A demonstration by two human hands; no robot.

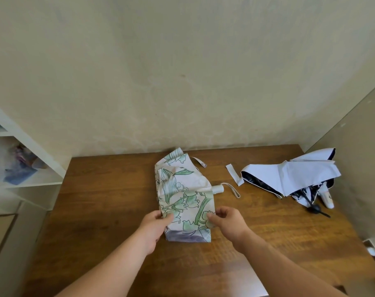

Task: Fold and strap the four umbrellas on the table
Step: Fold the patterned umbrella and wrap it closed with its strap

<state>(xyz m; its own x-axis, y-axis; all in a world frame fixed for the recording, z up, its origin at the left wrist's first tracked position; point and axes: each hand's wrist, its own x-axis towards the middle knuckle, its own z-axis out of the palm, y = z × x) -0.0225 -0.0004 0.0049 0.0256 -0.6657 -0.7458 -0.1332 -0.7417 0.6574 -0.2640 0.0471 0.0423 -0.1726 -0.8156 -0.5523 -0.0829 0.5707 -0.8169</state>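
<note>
A collapsed floral umbrella [182,189], cream with green leaves and a purple hem, lies on the wooden table [109,202], its canopy loose. Its white handle [217,189] with a wrist loop sticks out to the right, and its closing strap [200,162] lies loose at the far end. My left hand [155,226] pinches the canopy's near left edge. My right hand [227,221] pinches the near right edge. A white umbrella with a dark lining [289,179] lies unfolded at the right, its strap [233,174] spread on the table.
The table stands against a beige wall at the back and right. A white shelf unit [25,161] with blurred items stands at the left. A small pale object [373,249] sits beyond the table's right edge.
</note>
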